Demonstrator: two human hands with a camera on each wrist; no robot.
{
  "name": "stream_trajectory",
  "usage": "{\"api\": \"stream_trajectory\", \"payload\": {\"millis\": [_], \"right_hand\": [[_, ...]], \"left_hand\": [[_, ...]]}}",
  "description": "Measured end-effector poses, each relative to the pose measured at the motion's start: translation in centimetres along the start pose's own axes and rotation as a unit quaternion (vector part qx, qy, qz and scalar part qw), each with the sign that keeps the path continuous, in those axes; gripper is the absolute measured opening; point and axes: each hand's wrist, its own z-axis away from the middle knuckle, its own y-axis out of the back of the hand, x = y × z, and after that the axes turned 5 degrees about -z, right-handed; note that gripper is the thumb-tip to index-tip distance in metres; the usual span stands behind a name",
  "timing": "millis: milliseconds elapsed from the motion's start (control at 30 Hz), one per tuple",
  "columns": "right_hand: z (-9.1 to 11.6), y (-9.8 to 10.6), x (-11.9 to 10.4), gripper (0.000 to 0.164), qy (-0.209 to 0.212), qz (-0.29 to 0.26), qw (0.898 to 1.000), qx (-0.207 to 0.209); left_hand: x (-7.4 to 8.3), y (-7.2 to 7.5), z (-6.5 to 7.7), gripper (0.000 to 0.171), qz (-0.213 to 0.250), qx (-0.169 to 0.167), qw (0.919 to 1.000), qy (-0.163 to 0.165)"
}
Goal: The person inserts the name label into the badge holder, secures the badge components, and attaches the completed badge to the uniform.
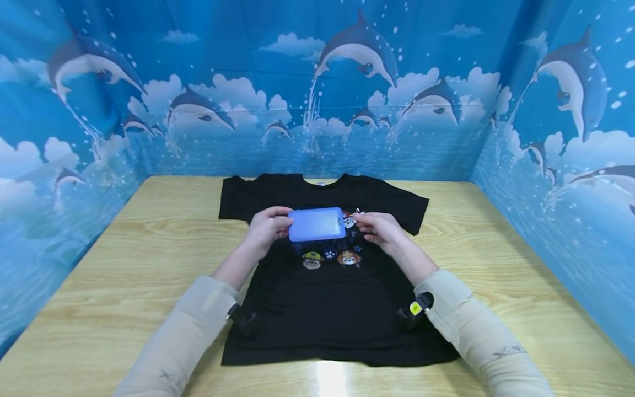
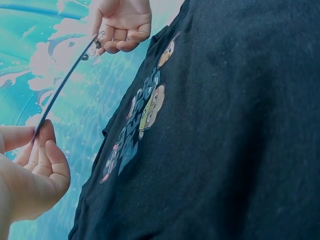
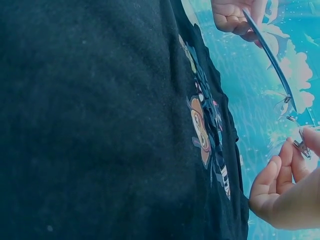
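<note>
left hand point(image 1: 268, 228) pinched the left end of the blue card holder point(image 1: 316, 225) between thumb and fingers, gap no wider than the holder's edge. right hand point(image 1: 382, 230) pinched a small metal clip point(image 3: 303, 146) between thumb and forefinger, other fingers bent. clip sat just beside the holder's right, slotted end; couldn't tell if the two were linked. holder was up off the black t-shirt point(image 1: 342, 314), long side running left-right, edge-on in both wrist views. shirt lay spread on the wooden table point(image 1: 124, 248), neck at the far side, cartoon print point(image 1: 311, 260) partly covered by the holder. dolphin curtain point(image 1: 278, 66) stood behind and at both sides.
</note>
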Motion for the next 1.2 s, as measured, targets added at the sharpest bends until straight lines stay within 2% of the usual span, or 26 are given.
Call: {"api": "stream_trajectory", "payload": {"millis": [200,433,667,800,900,1200], "right_hand": [[-0.03,-0.06,0.0,0.009,-0.005,-0.006,0.999,-0.033],[0.07,-0.11,-0.03,0.012,-0.004,-0.032,0.997,-0.077],[0.0,-0.3,0.03,0.01,-0.007,-0.039,0.996,-0.074],[-0.04,-0.44,0.01,0.018,-0.008,-0.04,0.997,-0.072],[-0.03,-0.61,-0.06,0.014,-0.008,-0.041,0.997,-0.067],[0.04,-0.78,-0.14,0.014,-0.008,-0.043,0.997,-0.062]], "left_hand": [[0.06,-0.03,0.19,0.031,0.001,0.001,1.0,0.002],[0.03,0.05,0.14,0.031,0.003,0.007,1.0,0.004],[-0.14,0.18,0.04,0.031,-0.001,0.008,0.9999,0.007],[-0.15,0.22,-0.03,0.031,-0.001,0.007,0.9999,0.01],[-0.14,0.26,0.04,0.031,0.0,0.005,0.9999,0.016],[-0.18,0.48,0.42,0.028,-0.035,-0.019,0.9987,0.031]]}}
